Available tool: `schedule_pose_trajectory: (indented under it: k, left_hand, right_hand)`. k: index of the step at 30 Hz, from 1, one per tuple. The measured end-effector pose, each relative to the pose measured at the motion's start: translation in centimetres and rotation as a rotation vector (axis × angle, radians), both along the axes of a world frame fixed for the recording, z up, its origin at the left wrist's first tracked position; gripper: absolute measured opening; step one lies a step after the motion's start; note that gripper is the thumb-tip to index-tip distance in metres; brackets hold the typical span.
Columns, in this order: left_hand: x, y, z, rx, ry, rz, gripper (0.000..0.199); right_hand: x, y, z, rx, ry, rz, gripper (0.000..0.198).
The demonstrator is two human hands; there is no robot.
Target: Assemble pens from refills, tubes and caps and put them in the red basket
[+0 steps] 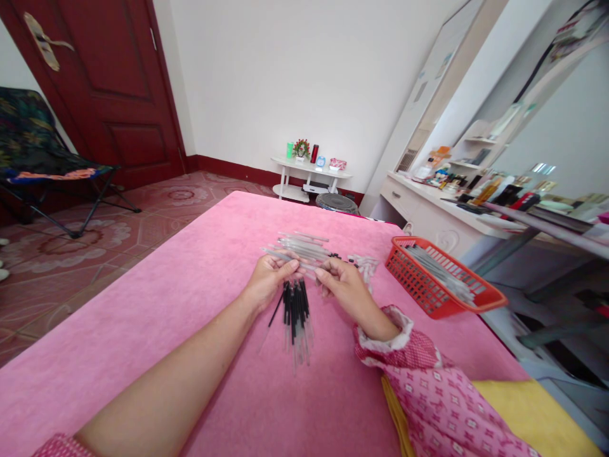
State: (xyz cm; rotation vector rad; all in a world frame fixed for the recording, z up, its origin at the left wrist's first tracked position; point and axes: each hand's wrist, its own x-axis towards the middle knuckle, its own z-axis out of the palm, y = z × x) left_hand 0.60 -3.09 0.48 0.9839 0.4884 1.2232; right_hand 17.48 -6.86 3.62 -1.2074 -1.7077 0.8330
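Note:
My left hand (272,277) pinches a clear pen barrel (308,265) between thumb and fingers, above the pink cloth. At the barrel's right end, the thumb and fingers of my right hand (346,282) are closed on it; any small part between those fingertips is hidden. Nearer to me lies a bunch of pen refills (295,308) with black ink, their clear ends towards me. Just beyond my hands is a pile of clear pen barrels (302,241). Small clear and black pen parts (367,265) are scattered right of that pile, behind my right hand.
An orange-red basket (423,293) holding several grey-white sticks like pens stands at the table's right edge. Yellow cloth (528,406) lies by my right sleeve. A dressing table (419,200) crowded with bottles is at right, and a folding chair (42,158) at left.

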Motion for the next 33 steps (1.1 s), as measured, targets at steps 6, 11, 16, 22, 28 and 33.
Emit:
schedule_pose_trajectory:
  k: [6, 11, 16, 22, 28, 33]
  left_hand:
    - [0.0, 0.1, -0.2, -0.013, 0.012, 0.006, 0.027]
    - [-0.4, 0.6, -0.2, -0.03, -0.048, 0.053, 0.029]
    - [-0.6, 0.4, 0.2, -0.011, -0.033, 0.023, 0.041]
    - [-0.2, 0.1, 0.3, 0.033, 0.159, 0.059, 0.033]
    - [0.0, 0.1, 0.2, 0.042, 0.25, 0.091, 0.038]
    - [0.1, -0.3, 0.7, 0.084, 0.306, 0.087, 0.031]
  right_hand:
    - [0.5, 0.3, 0.0, -0.12, -0.013, 0.003, 0.048]
    - [4.4, 1.2, 1.4, 0.099, -0.449, -0.376, 0.026]
    - [8.7, 1.6, 1.4, -0.078, -0.973, -0.636, 0.024]
    - [10.1, 1.7, 0.1, -0.239, -1.08, -0.624, 0.038]
    - [10.1, 2.0, 0.4, -0.2, -0.919, -0.624, 0.025]
    - [7.9, 1.6, 1.6, -0.146, -0.181, -0.408, 0.02]
